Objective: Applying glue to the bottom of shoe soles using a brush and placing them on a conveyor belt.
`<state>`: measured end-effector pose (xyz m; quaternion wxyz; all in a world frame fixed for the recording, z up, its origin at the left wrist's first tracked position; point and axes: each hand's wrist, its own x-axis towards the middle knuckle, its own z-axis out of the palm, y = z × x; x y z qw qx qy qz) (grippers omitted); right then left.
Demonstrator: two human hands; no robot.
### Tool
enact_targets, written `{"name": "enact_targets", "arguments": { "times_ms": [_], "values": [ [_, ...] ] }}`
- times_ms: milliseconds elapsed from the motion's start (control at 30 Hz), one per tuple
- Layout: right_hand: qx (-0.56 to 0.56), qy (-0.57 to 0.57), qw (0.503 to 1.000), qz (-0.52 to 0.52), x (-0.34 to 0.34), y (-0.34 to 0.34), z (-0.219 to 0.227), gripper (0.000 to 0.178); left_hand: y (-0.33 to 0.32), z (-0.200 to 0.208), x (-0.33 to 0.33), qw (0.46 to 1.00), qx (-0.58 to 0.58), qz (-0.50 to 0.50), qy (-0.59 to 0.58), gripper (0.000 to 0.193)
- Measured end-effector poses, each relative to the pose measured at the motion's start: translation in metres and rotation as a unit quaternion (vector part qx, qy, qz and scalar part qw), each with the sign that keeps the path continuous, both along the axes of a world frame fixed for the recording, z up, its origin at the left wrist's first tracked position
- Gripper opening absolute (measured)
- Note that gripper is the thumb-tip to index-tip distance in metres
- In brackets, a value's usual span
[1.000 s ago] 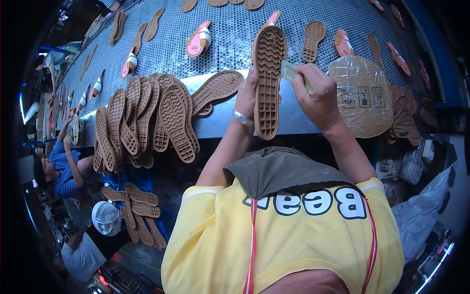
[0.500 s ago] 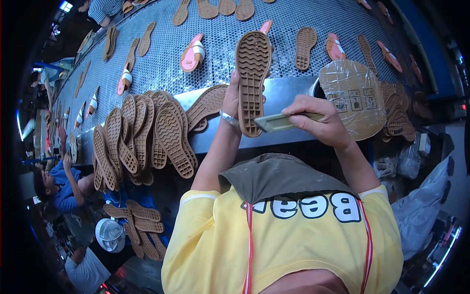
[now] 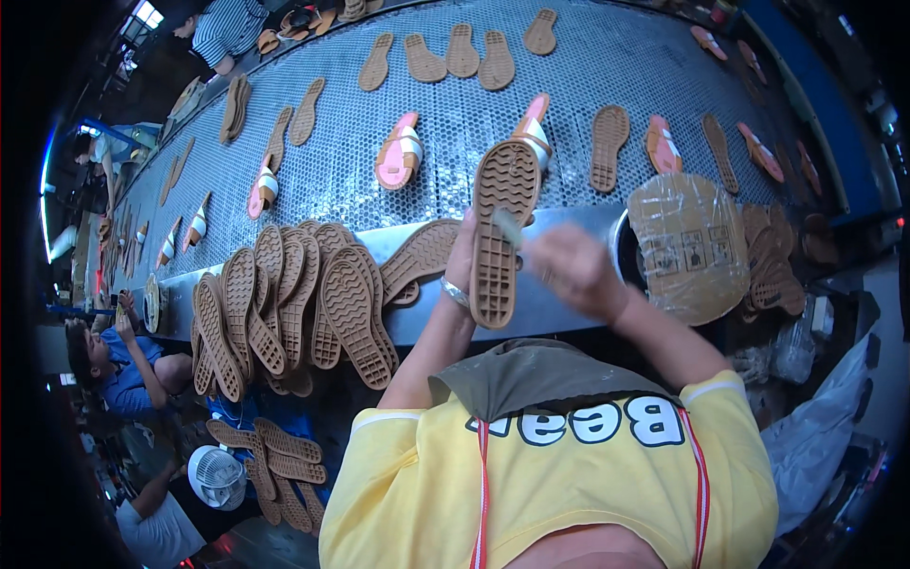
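My left hand grips a brown shoe sole by its edge, holding it tilted up with the ridged, gridded tread in sight. Fingers behind the sole are mostly hidden. In my right hand, smeared by motion, is a flat pale-green brush. Its end lies over the middle of the sole; whether it touches the tread I cannot tell. Just beyond the sole's top is a pink, white and tan sandal on the mesh conveyor.
To the left, a heap of brown soles overhangs the metal ledge. A round tape-covered cardboard lid sits at the right over a container. Several loose soles and sandals lie across the conveyor. A co-worker in blue sits at far left.
The brush has moved from the sole's lower end up to its middle. The sole sits lower in view, along with the whole scene, and the sandal behind it shows more.
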<state>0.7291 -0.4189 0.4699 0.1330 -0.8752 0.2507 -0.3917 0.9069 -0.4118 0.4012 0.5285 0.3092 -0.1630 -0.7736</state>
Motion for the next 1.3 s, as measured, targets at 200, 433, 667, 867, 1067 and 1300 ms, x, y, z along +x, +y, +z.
{"name": "enact_targets", "arguments": {
  "times_ms": [200, 433, 667, 867, 1067, 1300],
  "values": [
    [0.142, -0.048, 0.985, 0.081, 0.004, 0.001, 0.01, 0.015, -0.077, -0.03, 0.037, 0.998, -0.019, 0.063, -0.015, 0.049],
    [0.244, -0.133, 0.94, -0.196, -0.024, -0.028, 0.013, 0.011, -0.218, -0.067, 0.087, 0.881, 0.029, 0.177, -0.439, 0.044],
    [0.337, -0.16, 0.86, -0.348, -0.043, -0.034, -0.004, 0.013, -0.358, -0.072, 0.026, 0.641, -0.043, 0.014, -0.767, 0.045],
    [0.366, -0.143, 0.835, -0.387, -0.047, -0.034, -0.019, 0.015, -0.429, -0.122, -0.008, 0.487, 0.004, 0.003, -0.873, 0.046],
    [0.372, -0.145, 0.827, -0.396, -0.041, -0.029, -0.023, 0.013, -0.437, -0.126, -0.003, 0.628, 0.113, 0.039, -0.769, 0.042],
    [0.315, -0.152, 0.832, -0.431, -0.08, 0.002, -0.012, 0.02, -0.336, -0.004, 0.095, 0.648, -0.235, 0.178, -0.702, 0.03]
  ]
}}
